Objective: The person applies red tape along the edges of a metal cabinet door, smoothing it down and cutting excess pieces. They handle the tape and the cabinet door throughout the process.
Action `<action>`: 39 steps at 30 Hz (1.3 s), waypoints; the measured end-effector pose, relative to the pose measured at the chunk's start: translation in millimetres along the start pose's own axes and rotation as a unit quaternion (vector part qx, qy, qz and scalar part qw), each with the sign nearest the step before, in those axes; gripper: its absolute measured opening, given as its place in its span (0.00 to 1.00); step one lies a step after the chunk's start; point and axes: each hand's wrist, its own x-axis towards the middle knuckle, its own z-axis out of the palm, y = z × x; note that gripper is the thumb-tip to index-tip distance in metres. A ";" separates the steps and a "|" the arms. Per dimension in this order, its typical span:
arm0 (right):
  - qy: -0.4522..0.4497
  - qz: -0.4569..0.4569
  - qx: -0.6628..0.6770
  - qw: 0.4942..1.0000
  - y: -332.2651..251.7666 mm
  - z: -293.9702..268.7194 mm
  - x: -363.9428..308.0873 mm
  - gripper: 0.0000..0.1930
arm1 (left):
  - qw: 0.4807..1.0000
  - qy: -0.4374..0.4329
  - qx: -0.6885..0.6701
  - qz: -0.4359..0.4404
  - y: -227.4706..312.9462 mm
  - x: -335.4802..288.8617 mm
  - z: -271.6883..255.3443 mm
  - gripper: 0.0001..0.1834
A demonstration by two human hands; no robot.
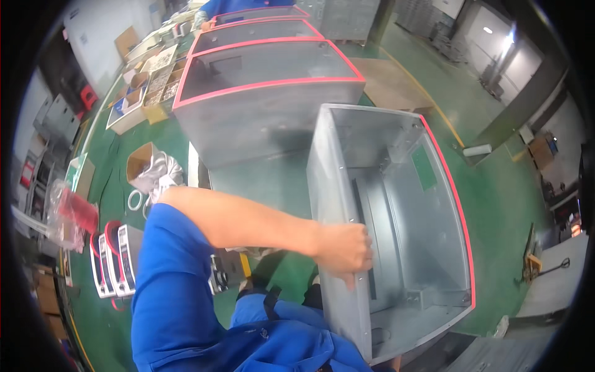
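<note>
A grey sheet-metal cabinet (330,180) with an open front stands tilted right in front of me. A red edging strip (459,198) runs along its far right rim, and the near left rim is bare metal. My left hand (344,249) is closed over that left rim, fingers curled to the inner side. Inside the cabinet are a folded metal panel and small brackets. Of my right hand (396,362) only a bit of skin shows at the lower edge, below the cabinet's near corner; its fingers are hidden.
More grey cabinets (266,118) with red-edged rims stand in a row ahead. Parts bins (131,115) line the far left. An open carton (140,162) with cloths and several white-and-red devices (127,260) are at my left. A brown board (396,84) lies beyond.
</note>
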 end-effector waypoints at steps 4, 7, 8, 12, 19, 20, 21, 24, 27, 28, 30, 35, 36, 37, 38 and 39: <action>-0.030 0.001 -0.035 0.999 -27.2 -7.1 32.6 0.24 | 0.995 -0.016 -0.002 -0.103 33.2 18.0 -3.0 0.24; -0.062 0.004 -0.049 0.997 -42.8 -3.5 51.3 0.23 | 0.985 0.005 0.017 -0.171 63.9 23.7 0.3 0.21; -0.071 0.001 -0.050 0.996 -48.0 -1.2 58.7 0.23 | 0.981 0.007 0.028 -0.190 71.6 27.6 1.0 0.21; -0.104 -0.001 -0.055 0.993 -60.4 7.4 75.0 0.23 | 0.959 -0.004 0.050 -0.278 109.0 36.6 6.4 0.21; -0.144 -0.029 -0.045 0.988 -76.0 44.4 97.7 0.23 | 0.920 -0.016 0.088 -0.382 144.5 22.9 8.2 0.19; -0.151 -0.032 -0.045 0.987 -76.2 52.3 101.0 0.23 | 0.912 -0.026 0.104 -0.397 146.1 20.5 9.8 0.18; -0.158 -0.035 -0.046 0.986 -77.4 58.7 103.3 0.23 | 0.903 -0.035 0.120 -0.411 145.8 17.6 10.5 0.17; -0.165 -0.050 -0.054 0.984 -79.0 75.3 111.6 0.23 | 0.893 0.000 0.127 -0.431 130.0 17.2 20.5 0.13; -0.172 -0.060 -0.066 0.981 -77.1 91.0 114.3 0.23 | 0.887 -0.038 0.102 -0.448 111.5 14.4 23.2 0.13; -0.173 -0.065 -0.073 0.980 -76.1 98.7 114.3 0.23 | 0.891 -0.020 0.098 -0.443 104.6 10.3 24.5 0.16; -0.172 -0.076 -0.099 0.977 -73.9 108.3 111.0 0.23 | 0.894 0.034 0.109 -0.433 95.6 -1.5 17.0 0.22; -0.133 -0.093 -0.157 0.974 -59.6 112.2 80.9 0.24 | 0.862 0.034 0.150 -0.484 91.2 -57.3 -14.0 0.38; -0.141 -0.097 -0.160 0.972 -57.6 115.2 81.8 0.24 | 0.849 0.042 0.149 -0.505 91.5 -55.1 -6.3 0.38; -0.150 -0.096 -0.155 0.972 -53.0 114.9 82.3 0.24 | 0.843 0.045 0.153 -0.514 90.2 -54.6 -3.4 0.38; -0.173 -0.097 -0.157 0.967 -46.8 112.9 92.1 0.25 | 0.836 0.048 0.157 -0.523 88.4 -53.6 -1.8 0.38; -0.200 -0.102 -0.157 0.962 -42.0 113.7 104.3 0.25 | 0.830 0.051 0.161 -0.532 85.9 -52.0 -0.1 0.38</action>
